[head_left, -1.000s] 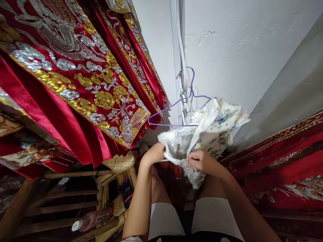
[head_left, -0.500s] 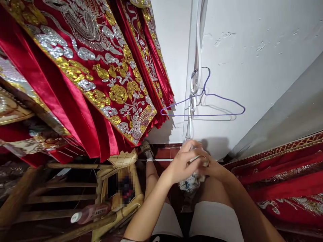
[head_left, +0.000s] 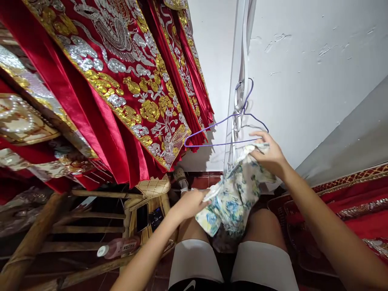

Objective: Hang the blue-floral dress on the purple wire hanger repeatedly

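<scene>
A floral garment (head_left: 232, 202), white with blue and yellow flowers, hangs spread between my hands above my knees. My left hand (head_left: 194, 202) is closed on its left edge. Higher up, my right hand (head_left: 269, 155) grips its upper right edge, beside the right end of a purple hanger (head_left: 224, 144). The hanger's hook is caught on white loops by the wall, and its right lower corner is hidden behind the hand and cloth. Whether the cloth is around the hanger's end or only touching it, I cannot tell.
Red garments with gold and silver embroidery (head_left: 145, 89) hang at the left. Below them stand a bamboo stool (head_left: 133, 206) bearing a phone (head_left: 156, 218) and a pink bottle (head_left: 118, 247). Red cloth (head_left: 354, 202) lies at the right, by the white wall (head_left: 303, 60).
My hands have moved apart, the right one up to the hanger and the left one leftward. The bunched garment is now opened out, and the hanger has tilted.
</scene>
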The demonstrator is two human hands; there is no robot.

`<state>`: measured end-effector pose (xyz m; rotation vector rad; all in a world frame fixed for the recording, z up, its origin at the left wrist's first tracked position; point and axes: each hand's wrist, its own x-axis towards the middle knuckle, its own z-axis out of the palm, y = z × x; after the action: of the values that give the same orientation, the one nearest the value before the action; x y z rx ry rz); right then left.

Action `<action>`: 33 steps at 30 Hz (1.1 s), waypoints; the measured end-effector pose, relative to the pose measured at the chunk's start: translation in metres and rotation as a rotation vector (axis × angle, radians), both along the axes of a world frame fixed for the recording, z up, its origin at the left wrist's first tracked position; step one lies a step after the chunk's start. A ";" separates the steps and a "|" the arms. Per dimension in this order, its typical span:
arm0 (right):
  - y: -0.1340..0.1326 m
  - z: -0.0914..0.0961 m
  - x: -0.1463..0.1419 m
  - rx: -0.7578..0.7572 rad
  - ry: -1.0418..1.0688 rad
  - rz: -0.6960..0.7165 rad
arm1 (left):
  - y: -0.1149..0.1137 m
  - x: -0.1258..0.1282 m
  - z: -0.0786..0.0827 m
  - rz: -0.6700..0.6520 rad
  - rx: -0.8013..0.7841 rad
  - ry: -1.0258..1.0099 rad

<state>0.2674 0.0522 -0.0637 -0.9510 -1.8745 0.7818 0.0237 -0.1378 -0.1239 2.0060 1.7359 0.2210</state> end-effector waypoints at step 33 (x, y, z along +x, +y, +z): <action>-0.017 -0.029 0.023 -0.001 -0.097 -0.033 | 0.131 -0.022 0.121 -0.152 0.725 0.002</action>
<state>0.2903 0.0351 -0.0924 -1.0343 -1.9367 0.7284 0.0022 -0.0063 -0.0028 2.6109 1.6290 0.9013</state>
